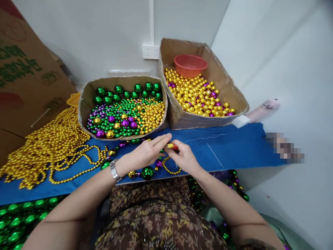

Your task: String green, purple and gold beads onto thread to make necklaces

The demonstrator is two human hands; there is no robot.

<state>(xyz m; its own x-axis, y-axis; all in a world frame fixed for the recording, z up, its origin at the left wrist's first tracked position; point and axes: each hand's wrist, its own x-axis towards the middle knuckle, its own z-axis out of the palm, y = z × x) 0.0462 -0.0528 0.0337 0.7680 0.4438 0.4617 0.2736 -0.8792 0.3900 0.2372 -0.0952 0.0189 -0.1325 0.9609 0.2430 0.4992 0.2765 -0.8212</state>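
Note:
My right hand (184,156) grips a small yellow and red tool (171,146), its exact kind partly hidden by my fingers. Right against it, my left hand (148,151) has its fingers long and pressed together, with the thumb underneath, around the strand where it passes between my hands. That bead strand (147,172), of green, gold and purple balls in mixed sizes, lies on the blue cloth below my hands. A loop of small gold beads (170,171) hangs just under my right hand.
Behind my hands stands a cardboard box (85,104) of mixed beads. Beside it, a larger box (203,121) holds gold beads and a red basket (190,66). Gold bead chains (57,139) are heaped at left. White threads (215,156) lie on the blue cloth (241,149).

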